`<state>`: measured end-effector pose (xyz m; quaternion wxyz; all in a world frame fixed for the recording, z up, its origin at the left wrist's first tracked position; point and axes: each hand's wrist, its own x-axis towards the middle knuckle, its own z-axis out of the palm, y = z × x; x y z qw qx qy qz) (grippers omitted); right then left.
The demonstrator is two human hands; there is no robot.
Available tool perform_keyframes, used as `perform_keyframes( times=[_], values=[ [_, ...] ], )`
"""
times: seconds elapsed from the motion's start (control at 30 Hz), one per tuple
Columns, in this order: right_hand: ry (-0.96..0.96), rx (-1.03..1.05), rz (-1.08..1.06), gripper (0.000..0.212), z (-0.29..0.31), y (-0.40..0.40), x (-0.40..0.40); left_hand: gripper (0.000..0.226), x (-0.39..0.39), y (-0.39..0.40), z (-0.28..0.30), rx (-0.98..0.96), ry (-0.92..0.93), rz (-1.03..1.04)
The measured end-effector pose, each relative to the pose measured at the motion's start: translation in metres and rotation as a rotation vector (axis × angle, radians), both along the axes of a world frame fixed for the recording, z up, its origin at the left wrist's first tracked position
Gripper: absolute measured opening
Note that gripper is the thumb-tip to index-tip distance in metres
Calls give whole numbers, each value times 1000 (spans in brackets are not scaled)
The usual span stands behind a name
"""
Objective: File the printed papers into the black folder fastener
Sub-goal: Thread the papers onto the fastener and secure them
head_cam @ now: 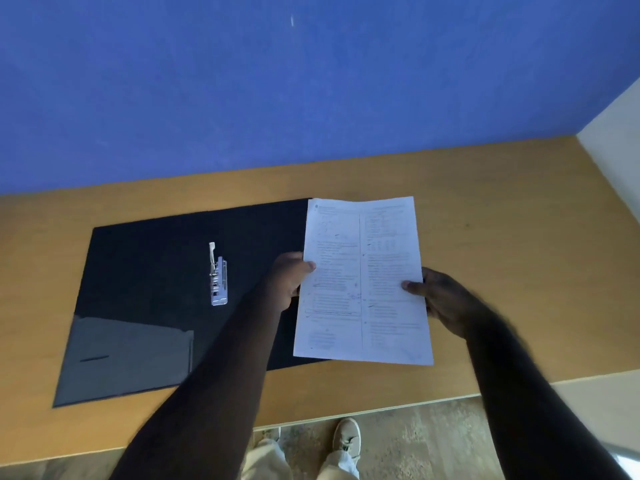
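Observation:
A black folder (149, 271) lies open and flat on the wooden desk (502, 237), left of centre. Its silver metal fastener (218, 277) stands in the middle of the folder, with its lever raised. I hold a stack of printed papers (363, 282) above the folder's right edge and the desk. My left hand (289, 278) grips the stack's left edge, thumb on top. My right hand (441, 299) grips the right edge, thumb on the page. The papers are well to the right of the fastener, apart from it.
A blue wall (277, 81) rises directly behind the desk, and a white wall (616, 143) closes the right side. A glossy pocket (128, 355) covers the folder's near left corner. The desk's front edge runs just above my shoes (346, 441).

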<state>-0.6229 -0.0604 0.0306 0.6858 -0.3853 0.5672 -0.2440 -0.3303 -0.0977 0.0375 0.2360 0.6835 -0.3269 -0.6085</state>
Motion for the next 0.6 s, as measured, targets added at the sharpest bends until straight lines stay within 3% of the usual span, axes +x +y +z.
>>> perform_keyframes(
  times=[0.13, 0.27, 0.43, 0.6],
  values=[
    [38, 43, -20, 30, -13, 0, 47, 16, 41, 5, -14, 37, -44, 74],
    [74, 64, -72, 29, -17, -3, 88, 12, 91, -1, -21, -57, -208, 155],
    [115, 58, -85, 30, -22, -5, 125, 28, 156, -3, -27, -182, -510, 234],
    [179, 46, -79, 27, -26, -9, 149, 47, 187, 0, -40, -129, -561, 182]
  ],
)
